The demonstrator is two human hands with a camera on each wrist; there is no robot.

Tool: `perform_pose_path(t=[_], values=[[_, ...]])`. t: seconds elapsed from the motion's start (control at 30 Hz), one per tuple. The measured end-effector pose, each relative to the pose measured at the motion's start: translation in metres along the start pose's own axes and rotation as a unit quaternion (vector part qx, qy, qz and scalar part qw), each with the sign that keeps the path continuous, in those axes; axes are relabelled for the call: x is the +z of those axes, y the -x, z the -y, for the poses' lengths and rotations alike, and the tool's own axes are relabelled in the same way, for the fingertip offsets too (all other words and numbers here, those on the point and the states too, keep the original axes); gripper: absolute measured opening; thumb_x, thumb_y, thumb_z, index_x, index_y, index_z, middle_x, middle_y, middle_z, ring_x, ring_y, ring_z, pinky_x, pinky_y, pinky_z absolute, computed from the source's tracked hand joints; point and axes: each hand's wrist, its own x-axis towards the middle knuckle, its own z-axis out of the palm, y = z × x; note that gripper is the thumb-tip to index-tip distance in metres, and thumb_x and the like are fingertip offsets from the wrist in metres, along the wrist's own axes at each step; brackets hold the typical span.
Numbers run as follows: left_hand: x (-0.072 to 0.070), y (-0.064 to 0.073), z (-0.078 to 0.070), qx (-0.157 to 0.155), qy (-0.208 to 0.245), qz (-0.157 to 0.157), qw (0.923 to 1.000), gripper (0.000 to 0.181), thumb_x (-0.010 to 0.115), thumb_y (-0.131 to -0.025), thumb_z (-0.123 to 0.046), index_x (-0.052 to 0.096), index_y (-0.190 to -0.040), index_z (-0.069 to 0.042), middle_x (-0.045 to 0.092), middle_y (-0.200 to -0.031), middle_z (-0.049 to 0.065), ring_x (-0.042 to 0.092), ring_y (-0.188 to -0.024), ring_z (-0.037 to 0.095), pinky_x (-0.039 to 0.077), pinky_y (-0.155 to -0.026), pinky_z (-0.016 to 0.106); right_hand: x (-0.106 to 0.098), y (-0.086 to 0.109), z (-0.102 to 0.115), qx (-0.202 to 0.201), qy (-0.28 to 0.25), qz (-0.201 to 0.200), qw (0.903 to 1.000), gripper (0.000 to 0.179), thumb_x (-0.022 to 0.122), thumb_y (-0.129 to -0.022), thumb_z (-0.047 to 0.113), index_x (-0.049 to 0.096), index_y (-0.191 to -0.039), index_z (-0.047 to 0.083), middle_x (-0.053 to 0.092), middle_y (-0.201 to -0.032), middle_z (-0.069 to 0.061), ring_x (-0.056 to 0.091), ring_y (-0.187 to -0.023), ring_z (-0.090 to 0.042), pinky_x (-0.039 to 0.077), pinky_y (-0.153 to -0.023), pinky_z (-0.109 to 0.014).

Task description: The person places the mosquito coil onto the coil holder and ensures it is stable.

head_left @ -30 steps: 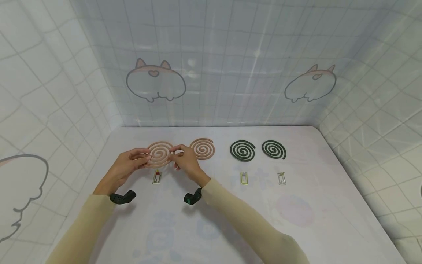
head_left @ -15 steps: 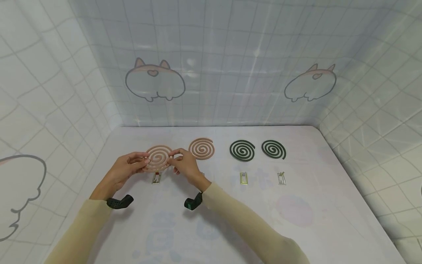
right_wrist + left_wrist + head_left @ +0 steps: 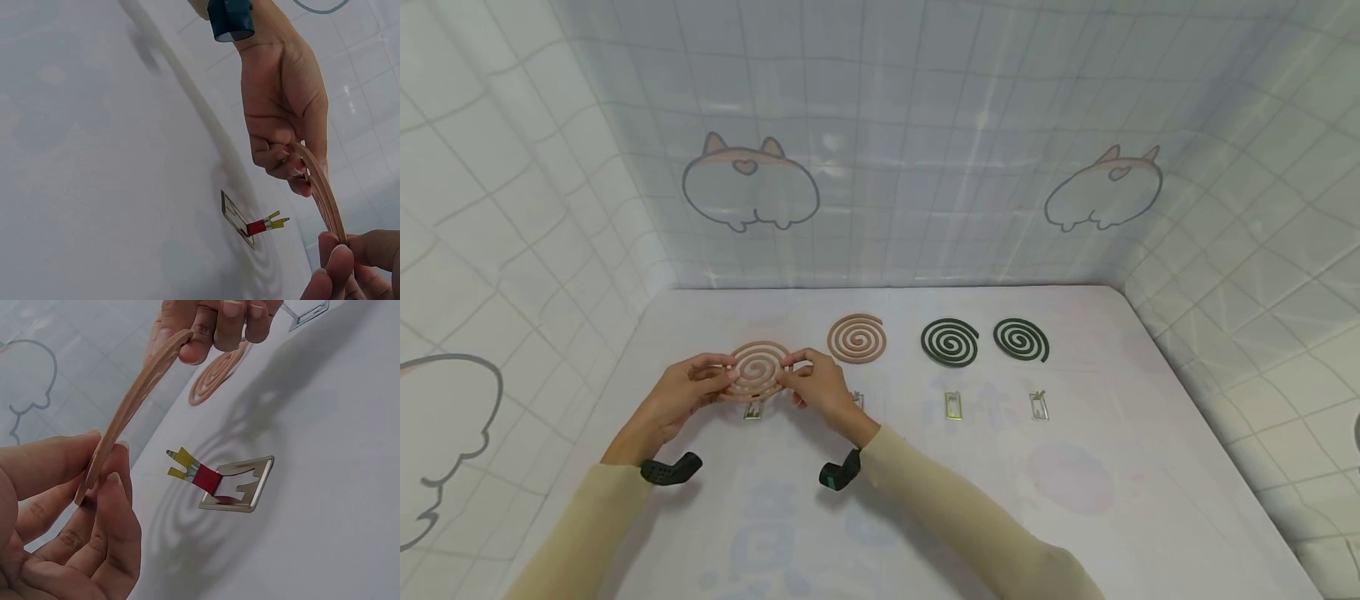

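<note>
A light brown mosquito coil [image 3: 757, 369] is held off the table between both hands. My left hand [image 3: 681, 392] pinches its left edge with thumb and fingers, and my right hand [image 3: 823, 383] pinches the right edge. In the left wrist view the coil [image 3: 125, 403] is tilted nearly edge-on. Beneath it on the table sits a small metal coil stand [image 3: 208, 479], its red and yellow forked prong bent upward. The coil casts a spiral shadow around that stand, and in the head view it overlaps the stand's far end.
Another brown coil [image 3: 857, 339] lies to the right, with two dark green coils [image 3: 950, 342] [image 3: 1021, 339] beyond it. Nearer me, a gold stand [image 3: 953, 406] and a silver stand [image 3: 1039, 406] lie on the table. One more stand [image 3: 858, 401] is partly hidden behind my right hand.
Both hands have brought the brown coil toward me, from behind the small stand to over its far end. The stand beside my right hand has come partly into view.
</note>
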Motion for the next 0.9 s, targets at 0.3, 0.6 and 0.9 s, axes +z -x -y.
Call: perform_pose_path(t=[0.3, 0.6, 0.9], values=[[0.001, 0.001, 0.008, 0.012, 0.009, 0.016, 0.9998, 0.051, 0.074, -0.098, -0.017, 0.054, -0.137, 0.008, 0.072, -0.105, 0.001, 0.069, -0.091, 0.015, 0.059, -0.079, 0.027, 0.005, 0.007, -0.002, 0.003, 0.016, 0.002, 0.9999, 0.017, 0.075, -0.096, 0.016, 0.071, -0.113, 0.013, 0.076, -0.088, -0.018, 0.054, -0.050, -0.014, 0.054, -0.054, -0.040], [0.003, 0.006, 0.013, 0.010, 0.002, 0.013, 0.9999, 0.044, 0.074, -0.098, -0.016, 0.058, -0.133, 0.005, 0.073, -0.106, -0.001, 0.069, -0.093, 0.012, 0.059, -0.078, 0.027, 0.010, 0.011, -0.006, 0.009, 0.018, 0.002, 0.9998, 0.017, 0.075, -0.096, 0.014, 0.072, -0.112, 0.011, 0.074, -0.087, -0.021, 0.053, -0.048, -0.013, 0.048, -0.049, -0.030], [0.006, 0.008, 0.017, -0.008, 0.031, 0.020, 0.9993, 0.042, 0.073, -0.098, -0.013, 0.058, -0.134, 0.004, 0.073, -0.106, 0.000, 0.069, -0.093, 0.012, 0.058, -0.078, 0.026, 0.014, 0.010, -0.012, -0.001, 0.020, -0.003, 0.9998, 0.016, 0.075, -0.096, 0.013, 0.072, -0.111, 0.010, 0.074, -0.085, -0.021, 0.056, -0.047, -0.012, 0.050, -0.048, -0.026]])
